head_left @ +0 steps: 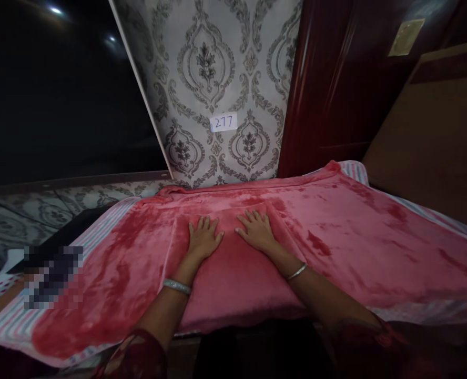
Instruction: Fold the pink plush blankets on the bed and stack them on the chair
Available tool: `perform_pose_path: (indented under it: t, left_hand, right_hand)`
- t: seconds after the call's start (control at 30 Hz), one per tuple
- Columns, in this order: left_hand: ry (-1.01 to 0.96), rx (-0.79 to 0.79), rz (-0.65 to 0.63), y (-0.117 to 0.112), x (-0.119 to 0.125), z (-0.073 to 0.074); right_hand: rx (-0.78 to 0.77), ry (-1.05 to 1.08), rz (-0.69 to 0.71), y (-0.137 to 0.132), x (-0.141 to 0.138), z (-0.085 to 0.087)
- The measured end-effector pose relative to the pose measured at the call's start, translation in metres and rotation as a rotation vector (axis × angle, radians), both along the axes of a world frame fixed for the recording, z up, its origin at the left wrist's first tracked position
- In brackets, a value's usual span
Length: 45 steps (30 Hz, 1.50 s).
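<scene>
Two bare hands rest palm-down on a pink fleece blanket point(359, 247), side by side near the centre of its far half and just apart from each other. The left hand point(204, 238) lies flat with its fingers point(204, 225) slightly spread, not clamped on any fold. The right hand point(256, 231) lies the same way, its fingers point(253, 217) also slightly apart, with the tips pointing toward the far edge of the blanket. Soft creases run from that edge down past both hands, marking off a raised panel of cloth beneath them. The far edge itself bunches into a low roll close to the wall.

The blanket lies on a striped bedsheet point(99, 247), which shows beyond its left edge and again at its far right corner. A silver bangle point(177, 286) circles the left wrist and a thin bangle point(297, 271) circles the right wrist. A dark red patterned sleeve point(134, 358) covers the left arm near the lower edge of the view.

Beyond the far edge stands a wall of grey damask wallpaper point(217, 68), bearing a small paper label point(223, 122) marked 277. To its right are a dark red wooden door point(320, 89) and a brown board point(434, 137). Past the left edge of the blanket, a pixelated patch point(52, 276) hides whatever lies there.
</scene>
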<state>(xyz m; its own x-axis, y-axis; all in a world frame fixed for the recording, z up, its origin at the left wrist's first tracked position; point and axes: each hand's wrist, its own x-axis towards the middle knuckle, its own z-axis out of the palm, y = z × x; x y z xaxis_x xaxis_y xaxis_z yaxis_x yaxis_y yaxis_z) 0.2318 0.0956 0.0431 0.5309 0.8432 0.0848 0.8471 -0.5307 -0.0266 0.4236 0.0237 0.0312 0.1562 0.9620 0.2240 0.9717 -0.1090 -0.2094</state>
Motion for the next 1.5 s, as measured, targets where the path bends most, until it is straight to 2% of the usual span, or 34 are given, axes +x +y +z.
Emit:
perform_pose_path:
  t: [0.5, 0.9, 1.0, 1.1, 1.17, 1.27, 1.37, 1.5]
  left_hand:
    - [-0.025, 0.018, 0.014, -0.002, 0.0, -0.006]
    - [-0.061, 0.015, 0.029, -0.006, -0.001, -0.001]
    - [-0.066, -0.012, 0.021, -0.006, -0.002, 0.005]
    - [-0.085, -0.053, 0.015, -0.003, -0.011, 0.02]
    - [-0.106, -0.026, 0.063, 0.002, -0.023, 0.03]
    - [-0.136, -0.002, 0.224, 0.011, -0.041, 0.039]
    - [-0.17, -0.054, 0.333, 0.015, -0.052, 0.033]
    - [-0.172, -0.032, 0.332, 0.014, -0.053, 0.016]
  right_hand:
    - [0.018, -0.006, -0.005, 0.0, 0.0, -0.006]
    - [0.003, -0.011, -0.009, 0.0, -0.002, -0.004]
    - [-0.039, 0.008, 0.002, 0.001, -0.001, 0.002]
    - [-0.051, 0.014, 0.016, 0.003, 0.011, 0.013]
    - [-0.008, -0.002, -0.02, 0.004, 0.024, 0.019]
    - [0.009, 0.01, -0.149, 0.004, 0.044, 0.02]
    - [-0.02, 0.052, -0.203, 0.002, 0.051, 0.01]
    - [0.02, 0.066, -0.206, -0.001, 0.049, -0.006]
